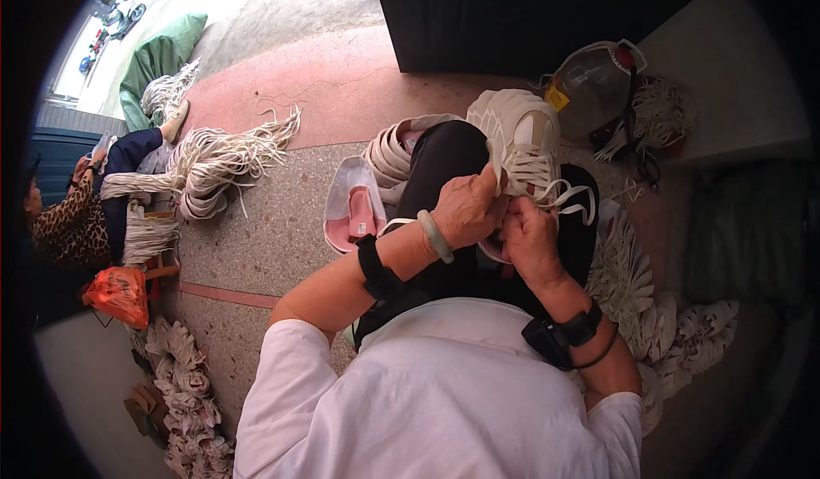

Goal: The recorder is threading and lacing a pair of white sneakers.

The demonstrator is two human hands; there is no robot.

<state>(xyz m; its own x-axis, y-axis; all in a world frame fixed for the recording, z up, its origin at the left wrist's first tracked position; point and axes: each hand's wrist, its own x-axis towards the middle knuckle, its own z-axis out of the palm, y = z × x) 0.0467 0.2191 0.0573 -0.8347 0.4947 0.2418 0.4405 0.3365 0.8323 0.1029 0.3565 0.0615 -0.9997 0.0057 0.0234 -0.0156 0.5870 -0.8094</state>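
Note:
A cream sneaker rests on my lap, its toe pointing away from me. Loops of white shoelace spread to the right from its eyelets. My left hand is closed on the left side of the sneaker's opening, thumb raised along its edge. Close beside it, my right hand pinches the lace near the top eyelets; the fingertips partly hide the pinched part. Left of my knee lies a shoe piece with a pink insole. Behind that is a coil of pale flat laces.
A clear plastic jug and a lace bundle stand at the far right. Pale shoe uppers are stacked by my right side, more at lower left. Another person sits at left beside lace bundles and an orange bag.

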